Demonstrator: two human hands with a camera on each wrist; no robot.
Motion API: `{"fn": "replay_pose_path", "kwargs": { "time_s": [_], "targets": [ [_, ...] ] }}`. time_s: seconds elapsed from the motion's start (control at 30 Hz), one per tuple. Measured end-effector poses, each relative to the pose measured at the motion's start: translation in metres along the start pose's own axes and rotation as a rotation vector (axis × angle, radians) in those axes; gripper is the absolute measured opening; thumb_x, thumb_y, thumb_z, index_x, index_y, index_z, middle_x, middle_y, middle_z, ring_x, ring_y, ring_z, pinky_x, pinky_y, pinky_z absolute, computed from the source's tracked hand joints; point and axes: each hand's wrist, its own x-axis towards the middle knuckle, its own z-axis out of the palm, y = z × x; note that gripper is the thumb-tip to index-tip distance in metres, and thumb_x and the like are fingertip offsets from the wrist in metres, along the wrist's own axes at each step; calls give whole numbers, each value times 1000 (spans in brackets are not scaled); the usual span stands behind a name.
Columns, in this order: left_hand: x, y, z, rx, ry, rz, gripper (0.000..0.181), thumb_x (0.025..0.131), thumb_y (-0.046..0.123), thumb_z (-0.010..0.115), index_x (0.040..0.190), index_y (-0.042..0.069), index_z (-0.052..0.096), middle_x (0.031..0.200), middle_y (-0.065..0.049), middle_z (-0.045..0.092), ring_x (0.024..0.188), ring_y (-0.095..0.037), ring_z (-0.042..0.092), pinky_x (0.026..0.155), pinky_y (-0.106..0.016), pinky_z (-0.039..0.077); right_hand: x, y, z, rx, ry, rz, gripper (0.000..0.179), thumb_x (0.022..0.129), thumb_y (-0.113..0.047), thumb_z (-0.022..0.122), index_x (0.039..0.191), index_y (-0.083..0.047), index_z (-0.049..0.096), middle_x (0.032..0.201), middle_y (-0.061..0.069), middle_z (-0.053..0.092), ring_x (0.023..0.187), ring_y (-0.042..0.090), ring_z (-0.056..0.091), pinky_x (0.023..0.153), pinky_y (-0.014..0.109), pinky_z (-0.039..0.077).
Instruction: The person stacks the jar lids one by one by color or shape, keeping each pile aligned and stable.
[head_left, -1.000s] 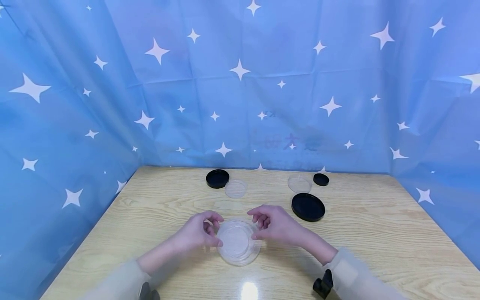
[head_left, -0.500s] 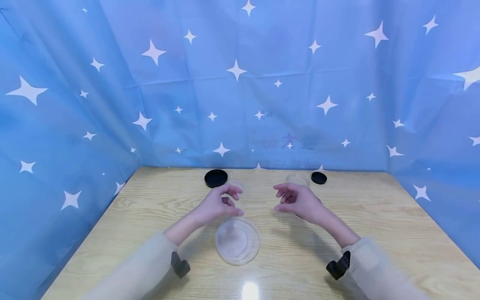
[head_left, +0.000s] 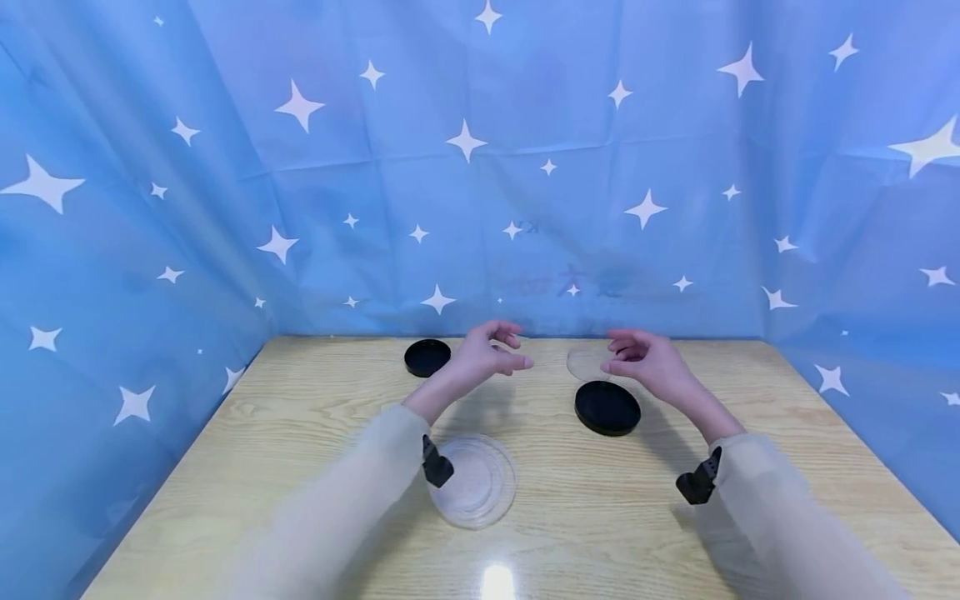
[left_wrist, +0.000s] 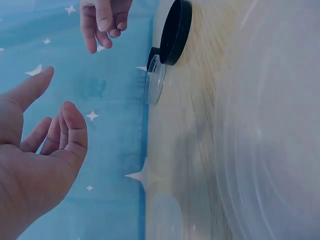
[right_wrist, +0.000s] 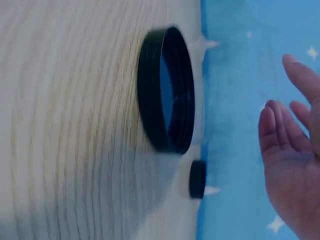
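Both hands are raised over the back of the table, fingers loosely bent with nothing between them. My left hand point(head_left: 495, 352) is left of a round clear dish point(head_left: 585, 363); in the left wrist view the hand point(left_wrist: 45, 155) shows clear of the table. My right hand point(head_left: 651, 365) overlaps the dish's right edge in the head view. Just in front of that dish lies a large black round lid point(head_left: 607, 408) with a raised rim. A stack of clear round dishes point(head_left: 487, 492) rests nearer the front, partly covered by the left sleeve.
Another black lid point(head_left: 427, 357) lies at the back left. A small black lid point(right_wrist: 198, 179) is near the back edge, hidden behind the right hand in the head view. Another clear disc point(left_wrist: 167, 217) shows in the left wrist view. A blue star-patterned curtain point(head_left: 465, 208) closes off the back.
Both hands have left the clear stack and moved up and to the right, towards the back of the table. The stack stays where it was.
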Motion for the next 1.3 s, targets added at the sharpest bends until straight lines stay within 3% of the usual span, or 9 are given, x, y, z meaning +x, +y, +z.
{"fn": "replay_pose_path", "kwargs": {
  "time_s": [0.2,0.4,0.53,0.83,1.07,1.3],
  "targets": [
    [28,-10,18,-63,-3,-55,59,87,14,84,139,7,56,122,-10,59,106,-41,66,84,-37,59,7,19,-7,-16,34,24,64,94,-17,77,147,4,49,131,29,59,111,35,62,81,19,52],
    [50,-20,36,-130,-5,-100,67,85,7,84,144,1,51,125,-15,59,95,-26,69,83,-35,60,9,38,-8,-40,36,68,68,95,-21,76,150,6,45,132,30,58,114,39,60,81,18,51],
    [60,-28,44,-132,17,-105,68,86,7,84,144,0,50,132,-22,56,94,-25,68,82,-34,60,10,44,-7,-19,29,78,70,95,-21,76,150,7,44,132,31,58,115,41,60,81,18,51],
    [72,-44,57,-170,41,-94,70,87,3,82,148,0,47,137,-28,51,104,-39,69,87,-40,59,12,49,-2,-3,13,93,70,95,-21,76,150,8,43,131,31,60,118,42,59,81,18,51],
    [75,-46,68,-145,49,-107,71,87,1,81,150,-1,46,136,-26,53,95,-31,71,85,-38,60,15,49,5,5,-18,96,69,96,-21,75,148,11,44,132,31,60,119,42,59,84,23,54],
    [81,-50,77,-127,66,-137,71,86,2,82,148,0,48,135,-23,54,92,-24,70,82,-33,60,19,56,10,-4,0,129,69,95,-23,77,145,14,46,127,30,63,116,41,61,90,35,54]
  ]
}}
